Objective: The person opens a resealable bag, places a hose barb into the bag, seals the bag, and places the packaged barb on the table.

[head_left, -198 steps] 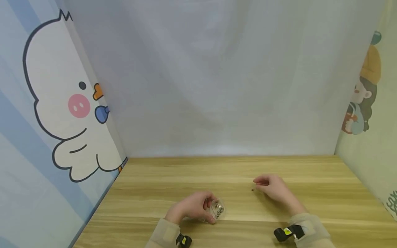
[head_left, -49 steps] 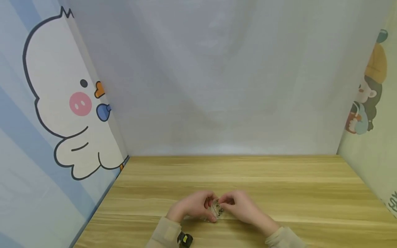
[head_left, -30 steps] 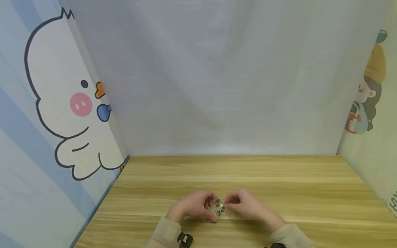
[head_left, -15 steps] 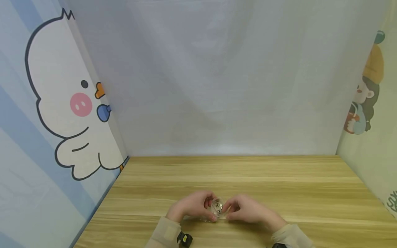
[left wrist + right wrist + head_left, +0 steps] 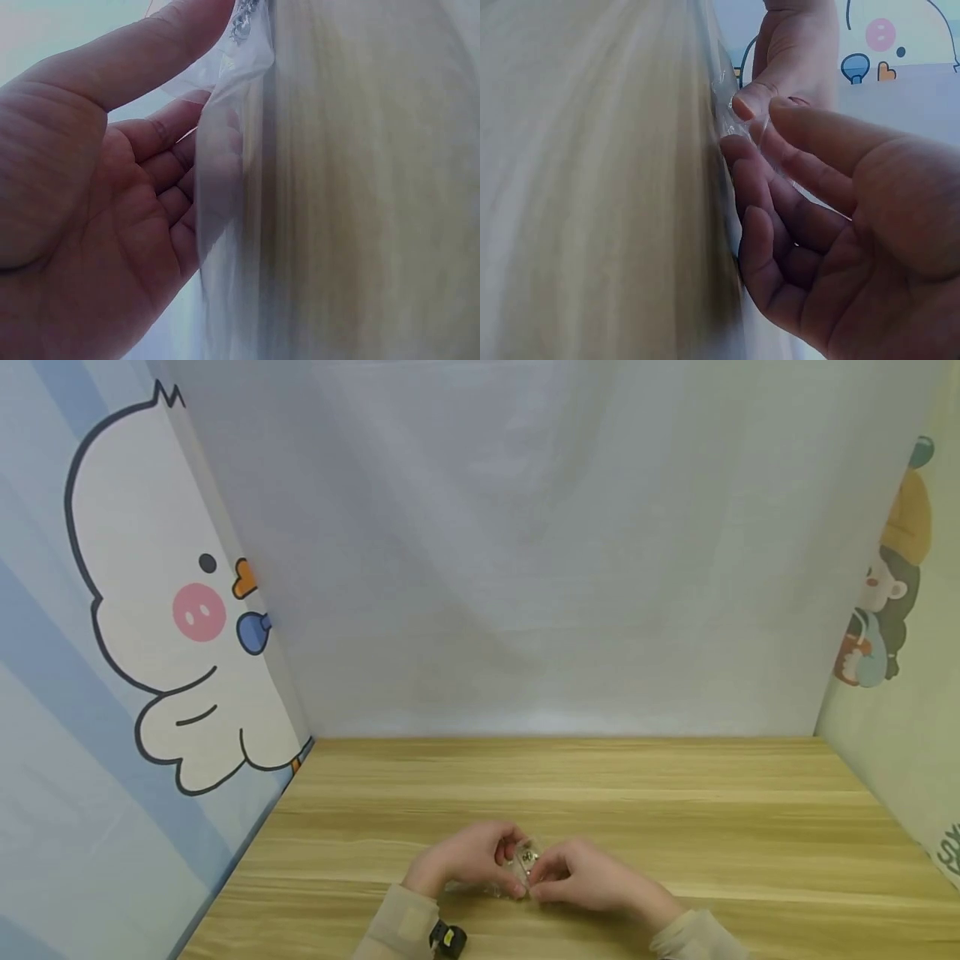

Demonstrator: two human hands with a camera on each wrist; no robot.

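Observation:
A small clear plastic bag (image 5: 519,865) stands low over the table, with several small shiny metal pieces (image 5: 528,857) inside. My left hand (image 5: 467,858) grips its left side between thumb and fingers; in the left wrist view the bag's clear film (image 5: 221,187) hangs down past the curled fingers. At the bag's right edge, my right hand (image 5: 581,875) has thumb and fingertips curled in, seemingly pinching the film. The right wrist view shows crinkled plastic (image 5: 729,124) between both hands' fingertips. My right fingers partly cover the metal pieces in the head view.
The wood-grain table (image 5: 675,793) runs back to a pale grey curtain (image 5: 540,568). A cartoon-printed panel (image 5: 142,568) borders the left, another printed panel (image 5: 900,735) the right. A small black wrist camera (image 5: 448,939) sits on my left cuff.
My right hand has come left from beside a tiny piece on the table, which no longer shows there. Lately its fingers shifted along the bag's right edge, slightly nearer me. My left hand stays put.

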